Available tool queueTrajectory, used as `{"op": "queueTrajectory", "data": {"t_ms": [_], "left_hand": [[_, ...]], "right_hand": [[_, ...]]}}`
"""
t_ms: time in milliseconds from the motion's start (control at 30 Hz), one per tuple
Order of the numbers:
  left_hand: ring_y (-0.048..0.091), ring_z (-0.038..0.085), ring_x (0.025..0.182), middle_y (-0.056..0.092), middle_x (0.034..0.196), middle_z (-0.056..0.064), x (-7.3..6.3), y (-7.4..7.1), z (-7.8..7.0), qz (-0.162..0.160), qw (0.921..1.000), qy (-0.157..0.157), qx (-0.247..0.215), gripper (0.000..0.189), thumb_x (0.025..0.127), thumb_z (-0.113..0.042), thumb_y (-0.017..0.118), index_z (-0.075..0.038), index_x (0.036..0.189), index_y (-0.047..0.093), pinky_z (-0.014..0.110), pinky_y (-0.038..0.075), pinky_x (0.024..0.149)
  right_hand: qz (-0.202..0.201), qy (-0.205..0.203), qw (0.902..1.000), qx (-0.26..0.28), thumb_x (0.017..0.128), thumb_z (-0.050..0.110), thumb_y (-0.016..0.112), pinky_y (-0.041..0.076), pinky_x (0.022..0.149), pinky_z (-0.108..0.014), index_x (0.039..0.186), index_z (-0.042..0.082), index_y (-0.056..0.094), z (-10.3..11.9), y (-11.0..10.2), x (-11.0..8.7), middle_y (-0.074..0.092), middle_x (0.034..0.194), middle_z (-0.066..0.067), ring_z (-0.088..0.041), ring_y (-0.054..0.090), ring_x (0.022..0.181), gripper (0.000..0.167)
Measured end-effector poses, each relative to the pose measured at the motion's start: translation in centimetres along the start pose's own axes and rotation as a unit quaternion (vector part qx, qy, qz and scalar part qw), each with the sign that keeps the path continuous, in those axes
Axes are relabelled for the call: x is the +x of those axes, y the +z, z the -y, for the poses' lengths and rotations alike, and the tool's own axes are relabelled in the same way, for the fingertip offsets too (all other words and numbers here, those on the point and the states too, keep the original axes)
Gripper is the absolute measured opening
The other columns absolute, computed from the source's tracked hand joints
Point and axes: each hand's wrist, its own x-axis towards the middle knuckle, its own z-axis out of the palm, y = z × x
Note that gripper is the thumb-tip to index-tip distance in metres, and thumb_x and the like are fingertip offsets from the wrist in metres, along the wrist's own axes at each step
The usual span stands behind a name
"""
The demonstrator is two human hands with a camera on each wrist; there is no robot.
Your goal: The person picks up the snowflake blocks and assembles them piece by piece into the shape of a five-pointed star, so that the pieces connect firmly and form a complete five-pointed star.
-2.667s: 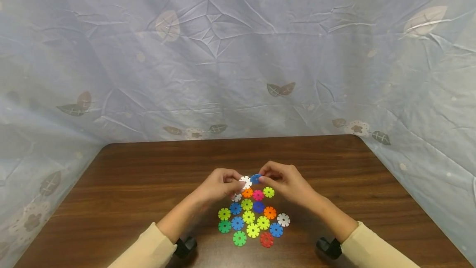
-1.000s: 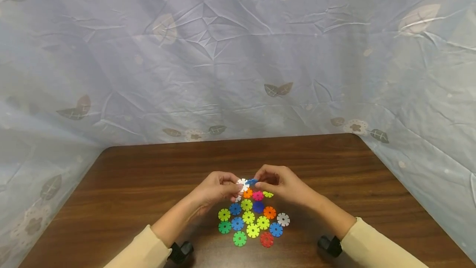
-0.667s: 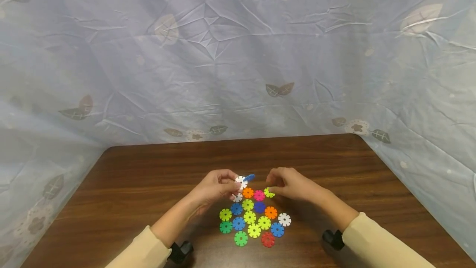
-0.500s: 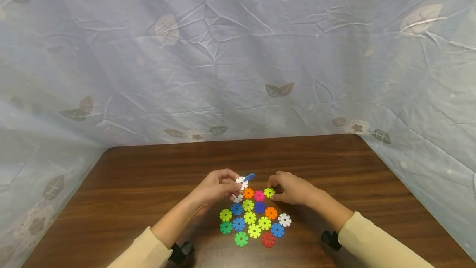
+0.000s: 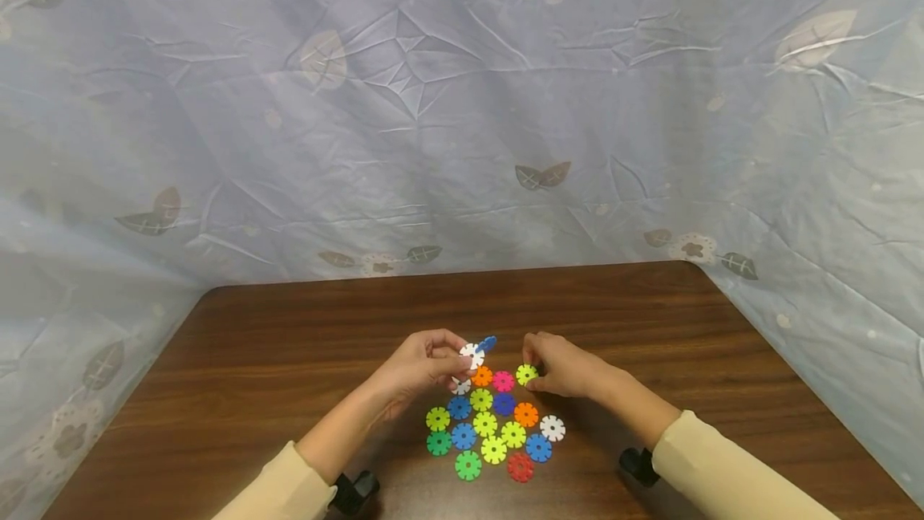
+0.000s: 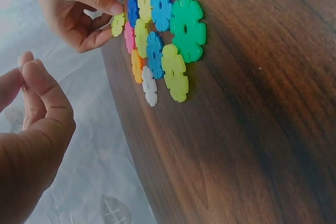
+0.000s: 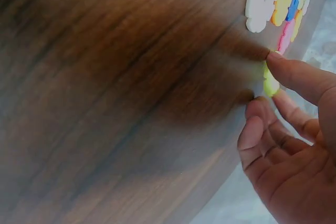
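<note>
My left hand (image 5: pixel 424 361) pinches a white notched disc (image 5: pixel 472 351) between thumb and fingers, above the table. Slotted into that disc's upper right edge, a blue notched disc (image 5: pixel 488 343) stands at an angle. In the left wrist view both joined discs are hidden behind the left hand (image 6: pixel 42 111). My right hand (image 5: pixel 566 367) has thumb and fingers on opposite edges of a yellow-green notched disc (image 5: pixel 527 375) at the right end of the top row. The right wrist view shows this yellow-green disc (image 7: pixel 271 81) edge-on between thumb and finger.
Several loose notched discs lie flat on the brown wooden table (image 5: pixel 289 343), among them a pink disc (image 5: pixel 503 381), an orange disc (image 5: pixel 482 376) and a red disc (image 5: pixel 520 467). A patterned cloth (image 5: pixel 462 119) hangs behind the table and at both sides.
The blue disc was joined to the white disc, and my right hand let go of it. That hand moved down to the yellow-green disc, gripped it and shifted it slightly right.
</note>
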Motion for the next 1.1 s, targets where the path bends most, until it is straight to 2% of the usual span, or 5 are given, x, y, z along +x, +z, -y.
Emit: {"op": "queueTrajectory", "data": {"t_ms": [300,467,633,800,1100], "left_hand": [[0.072,0.01,0.082,0.079,0.09,0.006,0.0,0.1,0.0,-0.008,1.0,-0.001,-0.003,0.024,0.101,-0.01,0.067,0.006,0.117,0.06,0.026,0.06,0.076],[0.07,0.009,0.08,0.077,0.087,0.001,0.0,0.2,0.0,-0.019,0.9998,-0.004,0.0,0.024,0.102,-0.01,0.064,0.007,0.119,0.059,0.026,0.059,0.077],[0.073,0.009,0.082,0.08,0.097,0.01,0.0,0.2,-0.1,-0.022,0.9997,-0.007,-0.006,0.026,0.104,-0.01,0.061,0.009,0.122,0.058,0.024,0.058,0.076],[0.073,0.009,0.083,0.08,0.099,0.012,0.1,0.3,-0.1,-0.024,0.9996,-0.012,-0.007,0.026,0.104,-0.009,0.06,0.009,0.123,0.058,0.023,0.058,0.076],[0.072,0.008,0.079,0.081,0.097,0.01,0.1,0.4,0.0,-0.024,0.9996,-0.012,-0.001,0.027,0.104,-0.011,0.062,0.009,0.122,0.059,0.025,0.06,0.078]], "right_hand": [[-0.028,-0.035,0.9942,0.098,0.092,0.004,0.077,0.05,0.063,-0.02,0.099,0.003,0.06,-1.1,0.0,-0.2,0.063,0.083,-0.003,-0.006,0.055,0.074,0.018],[-0.027,-0.036,0.9784,0.202,0.097,0.003,0.069,0.06,0.064,-0.027,0.106,-0.005,0.066,-1.1,-0.4,-0.4,0.068,0.084,-0.011,-0.01,0.062,0.071,0.012],[-0.046,-0.049,0.9614,0.267,0.101,0.006,0.066,0.063,0.069,-0.027,0.109,-0.006,0.068,-0.5,-0.7,-0.5,0.072,0.09,-0.017,-0.017,0.069,0.075,0.015],[-0.09,-0.083,0.9539,0.274,0.101,0.009,0.068,0.065,0.073,-0.032,0.107,0.0,0.07,0.6,-0.8,-0.8,0.073,0.093,-0.018,-0.025,0.073,0.08,0.011],[-0.153,-0.105,0.9581,0.218,0.099,0.014,0.072,0.06,0.075,-0.023,0.104,0.012,0.074,2.7,-0.7,-1.1,0.077,0.094,-0.006,-0.006,0.068,0.082,0.006]]}}
